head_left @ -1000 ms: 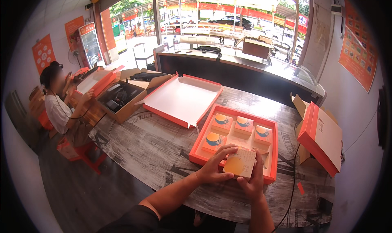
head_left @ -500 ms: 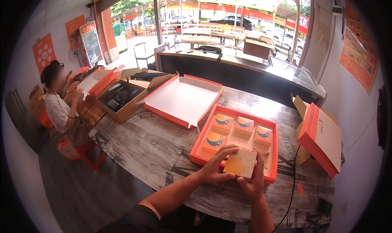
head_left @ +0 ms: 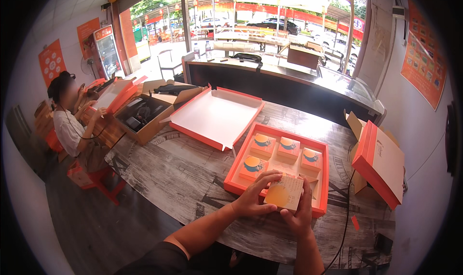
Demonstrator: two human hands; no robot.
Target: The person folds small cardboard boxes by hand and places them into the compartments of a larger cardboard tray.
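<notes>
A small square cardboard box (head_left: 284,192), cream with a yellow-orange disc printed on it, is held between my two hands. My left hand (head_left: 253,196) grips its left side, fingers over the far edge and thumb along the near edge. My right hand (head_left: 301,211) closes on its right side. Beneath and beyond it lies an orange-red gift box (head_left: 324,178) with a divided inside. Several similar small boxes (head_left: 288,147) with blue and yellow prints sit in its compartments. My hands hide the near left part of the gift box.
A wide orange lid (head_left: 217,116), pale inside up, lies farther left. An open carton (head_left: 144,123) holds black items. On the right, another orange box (head_left: 381,161) leans on a carton beside a black cable (head_left: 348,212). A co-worker (head_left: 72,125) sits at the left handling an orange box.
My hands and the small box stay nearly still. At the left, the co-worker's hand and the orange box there have shifted slightly.
</notes>
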